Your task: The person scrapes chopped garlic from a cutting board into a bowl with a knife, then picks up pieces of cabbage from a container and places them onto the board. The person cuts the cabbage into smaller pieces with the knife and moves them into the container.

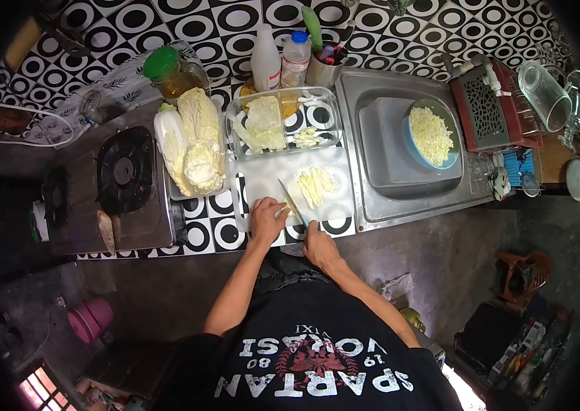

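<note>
My right hand (319, 245) is closed round the handle of a kitchen knife (293, 202), its blade pointing up and to the left over a translucent cutting board (256, 171). Left of the blade, my left hand (267, 218) rests on the board with its fingers curled over a small pale piece, mostly hidden. Cut strips of napa cabbage (315, 187) lie on the board right of the knife. Behind the board, a clear divided container (336, 133) holds cabbage leaves on one side and small pieces on the other.
Whole napa cabbages (197, 130) fill a tray at the left, beside the gas stove (74, 198). A blue bowl of chopped cabbage (432, 137) stands in the sink area (365, 212) at right. Bottles (266, 58) and a utensil cup (324, 70) line the wall.
</note>
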Motion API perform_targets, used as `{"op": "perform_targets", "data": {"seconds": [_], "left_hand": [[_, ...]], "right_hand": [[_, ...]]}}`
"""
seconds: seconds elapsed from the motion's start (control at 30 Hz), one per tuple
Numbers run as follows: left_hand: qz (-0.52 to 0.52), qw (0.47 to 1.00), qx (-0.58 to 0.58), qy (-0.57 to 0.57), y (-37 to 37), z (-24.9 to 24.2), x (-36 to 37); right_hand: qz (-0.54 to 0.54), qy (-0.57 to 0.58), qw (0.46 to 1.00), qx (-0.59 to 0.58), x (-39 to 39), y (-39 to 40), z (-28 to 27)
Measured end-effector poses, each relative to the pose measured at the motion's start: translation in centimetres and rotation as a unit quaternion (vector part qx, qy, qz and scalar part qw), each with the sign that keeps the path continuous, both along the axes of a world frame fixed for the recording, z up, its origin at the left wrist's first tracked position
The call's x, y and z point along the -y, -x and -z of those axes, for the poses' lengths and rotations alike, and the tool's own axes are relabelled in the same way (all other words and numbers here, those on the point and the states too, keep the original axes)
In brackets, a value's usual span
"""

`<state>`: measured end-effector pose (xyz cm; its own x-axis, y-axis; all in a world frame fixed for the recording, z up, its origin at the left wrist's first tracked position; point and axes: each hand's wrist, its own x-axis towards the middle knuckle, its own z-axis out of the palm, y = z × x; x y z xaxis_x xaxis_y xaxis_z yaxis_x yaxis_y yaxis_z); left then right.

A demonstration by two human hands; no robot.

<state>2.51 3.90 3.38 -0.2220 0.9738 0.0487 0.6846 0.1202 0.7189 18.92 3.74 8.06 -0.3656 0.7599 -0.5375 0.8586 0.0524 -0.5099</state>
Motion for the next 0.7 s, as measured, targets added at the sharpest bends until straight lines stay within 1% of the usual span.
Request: {"op": "perform_targets", "data": {"seconds": [0.2, 0.27, 0.4, 0.47, 0.53, 0.63, 0.7], "left_hand": [[0.004, 1.0, -0.015, 0.009, 0.2, 0.1, -0.4], [0.003, 0.999, 0.007, 0.041, 0.4, 0.0, -0.5], [0.016, 0.998, 0.007, 0.062, 0.7, 0.1, -0.9], [0.011, 0.999, 0.01, 0.049, 0.5, 0.3, -0.7], [0.01, 0.999, 0.002, 0.04, 0.3, 0.1, -0.8], [0.007, 0.999, 0.01, 0.052, 0.5, 0.0, -0.7], [0.013, 0.999, 0.007, 0.032, 0.5, 0.0, -0.6]], "right_hand": [[-0.002, 0.007, 1.0, -0.012, 0.5, 0.1, 1.0], [-0.002, 0.008, 1.0, -0.014, 0.4, 0.0, 1.1], [-0.007, 0.011, 1.0, -0.004, 0.0, 0.6, 1.4], [-0.016, -0.017, 1.0, 0.01, -0.3, 1.3, 1.0], [-0.028, -0.021, 0.999, 0.032, -1.2, 2.4, 1.1], [-0.01, -0.017, 1.0, 0.02, -1.0, 2.0, 0.9], [-0.007, -0.01, 0.999, 0.038, -0.1, 0.9, 0.7]]}}
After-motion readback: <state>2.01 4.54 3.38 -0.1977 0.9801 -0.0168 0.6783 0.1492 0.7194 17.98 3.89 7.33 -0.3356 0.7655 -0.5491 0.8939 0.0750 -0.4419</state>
